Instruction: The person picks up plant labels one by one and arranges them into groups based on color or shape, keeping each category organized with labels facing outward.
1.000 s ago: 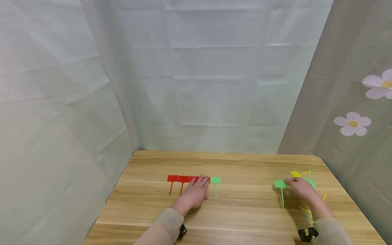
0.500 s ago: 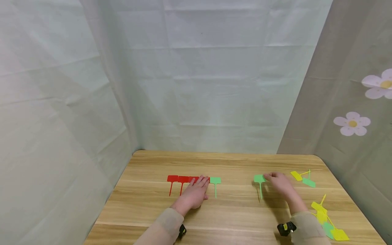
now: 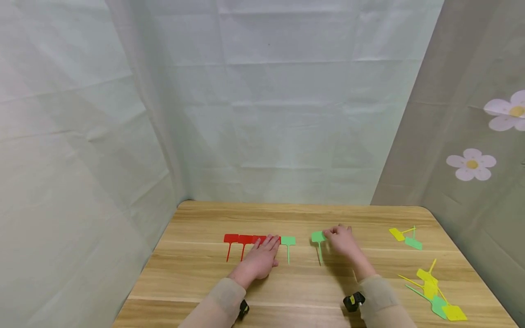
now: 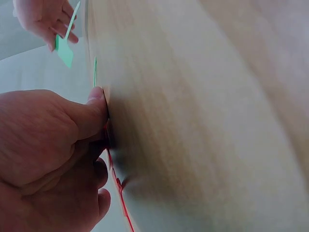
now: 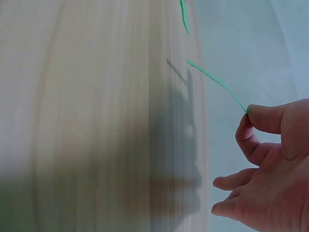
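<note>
My left hand (image 3: 261, 260) rests with its fingers spread over a row of red plant labels (image 3: 231, 238), T-shaped with thin stems toward me, and covers part of them. At the right end of that row lies a green plant label (image 3: 288, 241) in the same direction. Between thumb and forefinger, my right hand (image 3: 341, 240) pinches the edge of a second green plant label (image 3: 317, 236), right of the row. In the right wrist view, this held label (image 5: 217, 81) is raised off the wood and casts a shadow.
Several yellow labels (image 3: 454, 313) overlap a green label (image 3: 438, 307) at the table's right front. Farther back on the right lie another yellow label (image 3: 396, 234) and a green label (image 3: 413, 243). Pale curtains (image 3: 287, 114) stand behind and beside the wooden table (image 3: 205, 291).
My right hand has carried the pinched green label leftward from the right-hand pile toward the row. My left hand stays in place on the red labels.
</note>
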Demonstrator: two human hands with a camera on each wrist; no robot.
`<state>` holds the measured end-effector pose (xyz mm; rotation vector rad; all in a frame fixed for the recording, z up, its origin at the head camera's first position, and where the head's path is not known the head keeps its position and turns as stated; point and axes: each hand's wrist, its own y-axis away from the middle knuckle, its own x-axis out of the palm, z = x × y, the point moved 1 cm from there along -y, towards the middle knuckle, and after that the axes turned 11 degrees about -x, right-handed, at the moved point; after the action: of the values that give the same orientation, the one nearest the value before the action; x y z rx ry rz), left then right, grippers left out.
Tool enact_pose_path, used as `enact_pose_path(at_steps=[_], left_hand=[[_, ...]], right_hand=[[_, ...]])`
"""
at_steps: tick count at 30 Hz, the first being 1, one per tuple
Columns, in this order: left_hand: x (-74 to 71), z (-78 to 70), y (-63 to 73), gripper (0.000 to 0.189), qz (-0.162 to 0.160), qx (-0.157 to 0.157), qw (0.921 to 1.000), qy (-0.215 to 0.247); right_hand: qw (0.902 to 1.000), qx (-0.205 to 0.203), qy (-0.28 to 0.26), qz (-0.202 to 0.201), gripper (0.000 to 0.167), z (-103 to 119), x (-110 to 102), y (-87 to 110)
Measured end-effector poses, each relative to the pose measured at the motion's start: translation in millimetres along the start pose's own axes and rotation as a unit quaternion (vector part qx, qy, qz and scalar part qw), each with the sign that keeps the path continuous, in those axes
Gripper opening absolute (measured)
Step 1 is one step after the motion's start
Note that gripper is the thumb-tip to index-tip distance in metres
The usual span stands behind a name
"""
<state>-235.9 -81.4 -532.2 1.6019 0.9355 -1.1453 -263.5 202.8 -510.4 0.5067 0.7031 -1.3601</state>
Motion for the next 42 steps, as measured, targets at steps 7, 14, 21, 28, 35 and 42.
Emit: enact_pose_path(at_steps=[7,14,21,28,35,42], left_hand=[[0.9,0.6,-1.0,0.069,0.005,0.001,1.0,0.003],[2.1,-0.4,-1.5,0.069,0.004,0.005,1.0,-0.006],[0.5,-1.2,-0.9,0.07,0.002,0.003,0.9999,-0.014],[-1.9,-2.3,0.9,0.07,0.005,0.003,0.9999,-0.013],[-4.2,-2.8,2.0,0.069,0.004,0.002,0.9999,-0.014],[-4.7,-2.8,1.9,0.069,0.001,0.002,0.9998,-0.019]], right_hand=[[0.9997,-0.021,-0.015,-0.005,0.033,8.6,23.9,-12.4],[0.9996,-0.026,0.008,-0.007,0.033,11.8,36.5,-16.4],[0.9969,-0.02,0.075,-0.008,0.036,15.7,40.5,-16.4],[0.994,-0.009,0.109,0.004,0.038,12.3,45.8,-17.7],[0.9914,-0.009,0.131,0.001,0.038,10.1,48.5,-20.8],[0.9911,-0.004,0.133,0.004,0.038,14.1,48.5,-20.0]])
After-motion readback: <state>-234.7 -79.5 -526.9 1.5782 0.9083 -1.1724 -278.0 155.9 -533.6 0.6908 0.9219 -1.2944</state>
